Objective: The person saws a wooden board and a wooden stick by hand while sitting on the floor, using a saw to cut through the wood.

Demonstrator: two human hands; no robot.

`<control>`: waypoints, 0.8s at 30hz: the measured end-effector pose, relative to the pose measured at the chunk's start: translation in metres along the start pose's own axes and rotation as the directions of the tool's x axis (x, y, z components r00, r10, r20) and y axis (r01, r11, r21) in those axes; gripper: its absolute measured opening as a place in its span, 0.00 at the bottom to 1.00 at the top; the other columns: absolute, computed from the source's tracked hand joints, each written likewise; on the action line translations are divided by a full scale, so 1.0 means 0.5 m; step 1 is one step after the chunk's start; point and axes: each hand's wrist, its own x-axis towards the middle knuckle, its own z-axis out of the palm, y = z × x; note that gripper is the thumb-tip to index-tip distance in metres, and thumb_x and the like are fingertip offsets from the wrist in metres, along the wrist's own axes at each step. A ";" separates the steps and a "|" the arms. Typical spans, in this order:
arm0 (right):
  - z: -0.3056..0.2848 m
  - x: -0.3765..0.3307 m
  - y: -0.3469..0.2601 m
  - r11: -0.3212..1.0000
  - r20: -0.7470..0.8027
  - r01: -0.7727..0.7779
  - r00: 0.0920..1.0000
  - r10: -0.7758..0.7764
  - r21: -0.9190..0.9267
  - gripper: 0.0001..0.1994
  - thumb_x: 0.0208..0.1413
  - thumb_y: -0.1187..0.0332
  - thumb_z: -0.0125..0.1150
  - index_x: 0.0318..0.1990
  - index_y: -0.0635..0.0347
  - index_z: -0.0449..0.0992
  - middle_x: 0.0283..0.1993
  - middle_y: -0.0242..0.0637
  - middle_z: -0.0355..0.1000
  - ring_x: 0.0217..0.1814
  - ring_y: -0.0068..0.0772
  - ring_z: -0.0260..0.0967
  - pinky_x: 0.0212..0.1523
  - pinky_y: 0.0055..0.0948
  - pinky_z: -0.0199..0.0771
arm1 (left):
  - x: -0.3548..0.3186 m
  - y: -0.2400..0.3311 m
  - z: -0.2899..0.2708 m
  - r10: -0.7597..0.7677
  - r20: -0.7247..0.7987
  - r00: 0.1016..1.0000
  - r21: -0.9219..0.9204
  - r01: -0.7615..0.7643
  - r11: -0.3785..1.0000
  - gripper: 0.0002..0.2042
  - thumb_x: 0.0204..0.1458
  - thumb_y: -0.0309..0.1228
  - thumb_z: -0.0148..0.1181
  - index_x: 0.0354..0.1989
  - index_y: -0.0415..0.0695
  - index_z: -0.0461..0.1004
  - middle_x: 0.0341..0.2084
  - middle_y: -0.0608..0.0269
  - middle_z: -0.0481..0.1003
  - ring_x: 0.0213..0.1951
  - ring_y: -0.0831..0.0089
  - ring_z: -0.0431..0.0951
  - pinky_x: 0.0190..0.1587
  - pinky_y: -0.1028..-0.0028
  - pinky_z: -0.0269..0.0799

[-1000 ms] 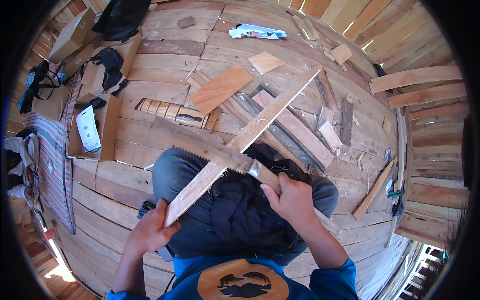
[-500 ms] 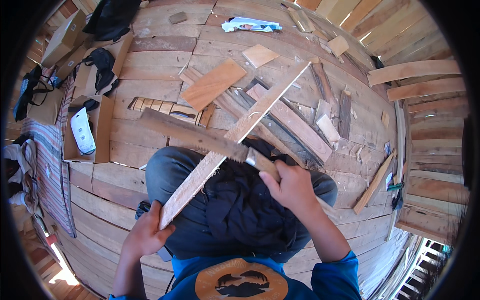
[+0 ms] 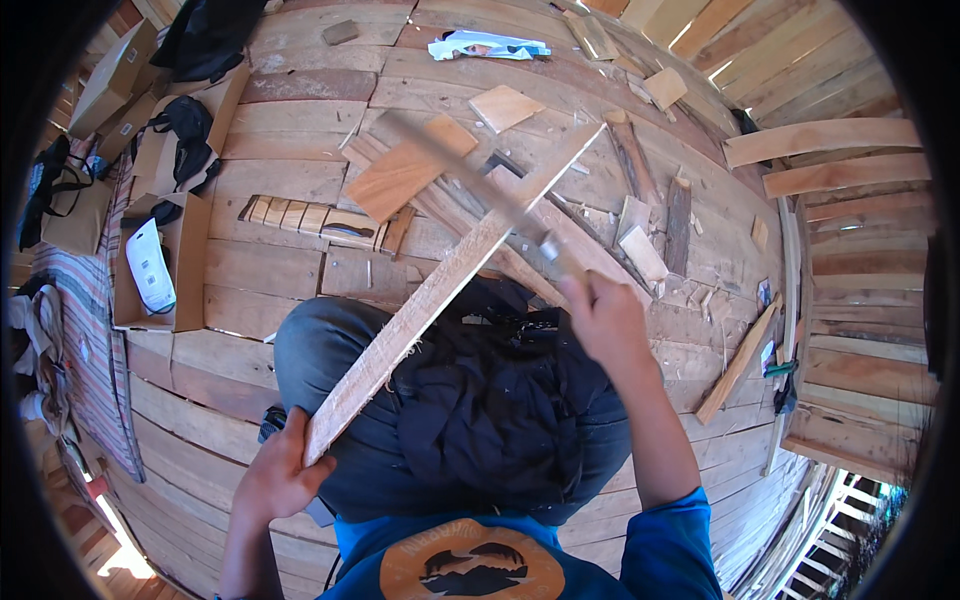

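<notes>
My left hand (image 3: 285,470) is closed around the near end of a long, narrow wooden strip (image 3: 395,335). The strip runs slantwise over my left thigh and away to the upper right, and its edge looks rough with loose fibres. In my right hand (image 3: 608,312) is the wooden handle of a handsaw (image 3: 480,185). The saw's blade, smeared by motion, crosses above the far part of the strip; whether it touches the wood I cannot tell. Dark crumpled cloth (image 3: 490,400) lies in my lap under the strip.
Wood offcuts lie beyond my knees, among them a reddish-brown board (image 3: 400,185), a striped wood piece (image 3: 315,222) and a dark-edged plank (image 3: 678,225). An open cardboard box (image 3: 190,285) stands at the left. A plank wall (image 3: 865,330) rises at the right.
My right hand and the saw have moved away from me, up along the strip toward its far end. My left hand keeps its hold, and the view has shifted slightly.
</notes>
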 end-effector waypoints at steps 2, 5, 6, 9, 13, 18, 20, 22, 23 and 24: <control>-0.004 0.024 0.033 1.000 -0.059 0.018 0.998 -0.019 -0.016 0.27 0.58 0.45 0.56 0.26 0.66 0.75 0.18 0.53 0.70 0.25 0.61 0.72 0.29 0.51 0.73 | 0.004 0.001 -0.003 0.008 0.002 1.000 0.000 -0.008 1.000 0.20 0.46 0.31 0.61 0.41 0.34 0.58 0.29 0.31 0.71 0.38 0.31 0.71 0.39 0.50 0.66; -0.012 0.006 0.004 0.999 0.038 0.023 0.999 -0.025 0.041 0.27 0.58 0.46 0.56 0.25 0.66 0.74 0.19 0.54 0.70 0.27 0.61 0.73 0.31 0.50 0.74 | 0.005 -0.002 -0.004 0.001 0.004 1.000 0.008 -0.001 1.000 0.20 0.46 0.31 0.61 0.42 0.34 0.58 0.28 0.31 0.71 0.38 0.31 0.71 0.39 0.49 0.66; -0.013 -0.012 -0.020 0.997 0.074 0.073 0.994 -0.075 0.032 0.27 0.58 0.46 0.55 0.25 0.67 0.74 0.19 0.54 0.70 0.27 0.60 0.73 0.32 0.50 0.74 | 0.003 -0.003 -0.003 -0.010 0.006 1.000 0.005 0.010 1.000 0.21 0.46 0.31 0.61 0.42 0.34 0.58 0.28 0.30 0.71 0.38 0.31 0.71 0.39 0.49 0.65; -0.002 -0.026 -0.031 0.988 0.094 0.152 0.984 -0.151 -0.002 0.28 0.58 0.45 0.55 0.25 0.66 0.75 0.19 0.53 0.71 0.26 0.59 0.73 0.31 0.50 0.74 | 0.001 0.000 -0.001 -0.034 0.007 0.999 -0.001 0.034 0.999 0.21 0.46 0.31 0.61 0.42 0.33 0.58 0.28 0.30 0.71 0.38 0.31 0.71 0.39 0.49 0.65; -0.009 0.057 0.035 0.999 0.022 -0.032 0.999 0.032 0.028 0.29 0.59 0.44 0.54 0.24 0.67 0.75 0.20 0.55 0.71 0.29 0.59 0.73 0.33 0.50 0.73 | 0.005 0.015 -0.008 -0.050 0.028 0.998 -0.003 0.050 0.999 0.21 0.45 0.30 0.60 0.42 0.34 0.58 0.28 0.30 0.71 0.38 0.31 0.71 0.38 0.50 0.65; -0.011 0.050 0.011 0.997 0.062 0.011 0.998 -0.015 0.072 0.27 0.60 0.47 0.53 0.27 0.68 0.75 0.22 0.57 0.71 0.29 0.60 0.73 0.33 0.48 0.72 | 0.006 -0.005 -0.007 -0.010 0.029 1.000 -0.003 0.010 1.000 0.21 0.45 0.30 0.61 0.42 0.34 0.58 0.27 0.31 0.71 0.37 0.31 0.71 0.38 0.51 0.65; -0.009 0.021 -0.023 0.992 0.131 0.112 0.984 -0.118 0.050 0.25 0.61 0.48 0.53 0.27 0.67 0.74 0.22 0.57 0.70 0.28 0.61 0.72 0.32 0.47 0.71 | 0.007 -0.005 -0.006 -0.011 0.031 0.999 0.000 0.011 1.000 0.21 0.45 0.30 0.61 0.41 0.34 0.58 0.28 0.31 0.71 0.38 0.31 0.71 0.39 0.51 0.66; -0.001 0.036 -0.009 0.993 0.103 0.115 0.988 -0.119 0.039 0.25 0.61 0.48 0.53 0.27 0.67 0.74 0.22 0.57 0.70 0.28 0.60 0.72 0.32 0.47 0.71 | 0.005 0.001 -0.009 -0.020 0.040 0.999 0.007 0.020 1.000 0.21 0.45 0.30 0.61 0.41 0.33 0.58 0.28 0.30 0.71 0.38 0.31 0.71 0.39 0.51 0.66; -0.001 0.046 0.000 0.994 0.087 0.108 0.990 -0.110 0.030 0.25 0.61 0.48 0.53 0.26 0.66 0.74 0.21 0.56 0.70 0.27 0.60 0.72 0.32 0.47 0.71 | 0.006 0.003 -0.010 -0.027 0.050 0.998 -0.002 0.027 1.000 0.21 0.45 0.30 0.61 0.41 0.33 0.58 0.28 0.30 0.71 0.39 0.31 0.71 0.39 0.51 0.66; -0.011 0.077 0.014 1.000 0.067 0.019 0.998 -0.019 0.002 0.29 0.59 0.43 0.53 0.25 0.66 0.75 0.23 0.57 0.72 0.31 0.59 0.74 0.35 0.50 0.74 | 0.007 0.007 -0.012 -0.033 0.052 0.998 -0.014 0.034 0.999 0.21 0.45 0.30 0.61 0.41 0.34 0.58 0.29 0.30 0.71 0.39 0.31 0.71 0.39 0.51 0.66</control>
